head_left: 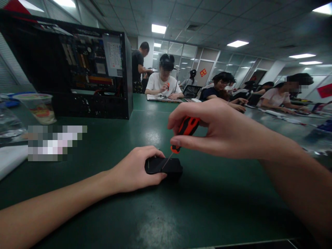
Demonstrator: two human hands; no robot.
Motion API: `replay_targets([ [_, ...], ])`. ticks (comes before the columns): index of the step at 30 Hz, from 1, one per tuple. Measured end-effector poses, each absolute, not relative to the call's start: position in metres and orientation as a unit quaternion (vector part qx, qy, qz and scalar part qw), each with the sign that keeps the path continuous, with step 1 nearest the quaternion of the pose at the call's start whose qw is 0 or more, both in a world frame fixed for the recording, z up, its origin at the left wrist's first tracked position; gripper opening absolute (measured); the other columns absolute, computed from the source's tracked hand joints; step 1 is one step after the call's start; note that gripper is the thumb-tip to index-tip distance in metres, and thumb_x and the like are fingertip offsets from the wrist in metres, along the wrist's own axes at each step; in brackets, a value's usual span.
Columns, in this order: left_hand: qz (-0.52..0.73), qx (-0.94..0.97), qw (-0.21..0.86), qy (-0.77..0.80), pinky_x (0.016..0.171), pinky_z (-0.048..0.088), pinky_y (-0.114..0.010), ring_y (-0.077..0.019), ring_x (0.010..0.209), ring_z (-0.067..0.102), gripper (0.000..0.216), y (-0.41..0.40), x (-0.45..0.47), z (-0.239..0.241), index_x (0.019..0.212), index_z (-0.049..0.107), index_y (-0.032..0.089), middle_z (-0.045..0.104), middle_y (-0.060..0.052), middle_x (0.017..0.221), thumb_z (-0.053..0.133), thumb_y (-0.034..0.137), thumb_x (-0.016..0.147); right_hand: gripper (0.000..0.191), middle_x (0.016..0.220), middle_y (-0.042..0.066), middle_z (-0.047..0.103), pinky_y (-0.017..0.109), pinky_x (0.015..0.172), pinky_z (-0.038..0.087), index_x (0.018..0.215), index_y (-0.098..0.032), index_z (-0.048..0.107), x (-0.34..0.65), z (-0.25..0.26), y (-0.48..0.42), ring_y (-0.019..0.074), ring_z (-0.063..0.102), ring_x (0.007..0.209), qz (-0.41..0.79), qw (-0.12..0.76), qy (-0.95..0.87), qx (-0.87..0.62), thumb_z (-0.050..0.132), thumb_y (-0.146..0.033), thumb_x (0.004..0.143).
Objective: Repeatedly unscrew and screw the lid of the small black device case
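Note:
A small black box-shaped device [173, 167] lies on the green table, its exact kind unclear. My left hand [138, 167] grips its left end, thumb along the near side and fingers on the far side. Above and to the right, my right hand [204, 128] is closed around the orange and black handle of a screwdriver [188, 126]. The screwdriver leans, its thin metal shaft running down to the left. Its tip meets the top of the black device near my left thumb. Whether a screw sits under the tip is too small to tell.
An open black computer case [103, 107] stands at the back left, its boards exposed. Beside it are a clear plastic cup [41, 110] and a white object [11, 159] at the left edge. Several people sit across the green table [124, 221]; one person stands behind.

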State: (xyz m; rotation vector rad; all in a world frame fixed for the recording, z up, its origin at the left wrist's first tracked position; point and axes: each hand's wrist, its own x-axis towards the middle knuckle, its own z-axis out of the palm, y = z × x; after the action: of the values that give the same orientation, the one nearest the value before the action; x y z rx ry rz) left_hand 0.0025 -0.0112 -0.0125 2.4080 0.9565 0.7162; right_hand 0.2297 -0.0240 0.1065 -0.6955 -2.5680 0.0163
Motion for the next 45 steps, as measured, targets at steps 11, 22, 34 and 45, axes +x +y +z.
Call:
replay_targets([
  [11, 0.260, 0.874, 0.220, 0.346, 0.074, 0.049, -0.030, -0.0201, 0.086, 0.067, 0.030, -0.011, 0.003, -0.013, 0.105, 0.071, 0.018, 0.073, -0.002, 0.098, 0.079, 0.031, 0.078, 0.027, 0.075, -0.001, 0.066, 0.025, 0.061, 0.040, 0.100, -0.016, 0.067, 0.225, 0.099, -0.013, 0.0113, 0.058, 0.061, -0.045, 0.265, -0.926, -0.265, 0.067, -0.042, 0.093],
  [22, 0.263, 0.881, 0.214, 0.330, 0.075, 0.048, -0.029, -0.0195, 0.086, 0.067, 0.030, -0.010, 0.002, -0.014, 0.105, 0.070, 0.019, 0.072, -0.001, 0.097, 0.078, 0.031, 0.079, 0.022, 0.104, 0.004, 0.073, 0.026, 0.074, 0.049, 0.110, -0.019, 0.067, 0.238, 0.113, -0.029, 0.0162, 0.068, 0.089, 0.017, 0.191, -0.960, -0.205, 0.064, -0.018, 0.088],
  [34, 0.240, 0.893, 0.210, 0.319, 0.076, 0.048, -0.029, -0.0202, 0.087, 0.065, 0.029, -0.011, 0.001, -0.005, 0.101, 0.068, 0.019, 0.070, -0.001, 0.097, 0.076, 0.022, 0.073, 0.022, 0.101, 0.004, 0.070, 0.025, 0.071, 0.045, 0.115, -0.018, 0.065, 0.235, 0.114, -0.045, 0.0140, 0.063, 0.085, -0.035, 0.158, -0.967, -0.196, 0.059, -0.016, 0.094],
  [45, 0.231, 0.913, 0.190, 0.279, 0.083, 0.049, -0.031, -0.0225, 0.095, 0.068, 0.029, -0.012, 0.010, -0.009, 0.112, 0.072, 0.023, 0.074, -0.003, 0.107, 0.076, 0.038, 0.087, 0.016, 0.084, 0.002, 0.068, 0.025, 0.062, 0.037, 0.092, -0.019, 0.072, 0.234, 0.116, -0.055, 0.0120, 0.059, 0.070, -0.063, 0.075, -0.963, -0.253, 0.056, -0.019, 0.097],
])
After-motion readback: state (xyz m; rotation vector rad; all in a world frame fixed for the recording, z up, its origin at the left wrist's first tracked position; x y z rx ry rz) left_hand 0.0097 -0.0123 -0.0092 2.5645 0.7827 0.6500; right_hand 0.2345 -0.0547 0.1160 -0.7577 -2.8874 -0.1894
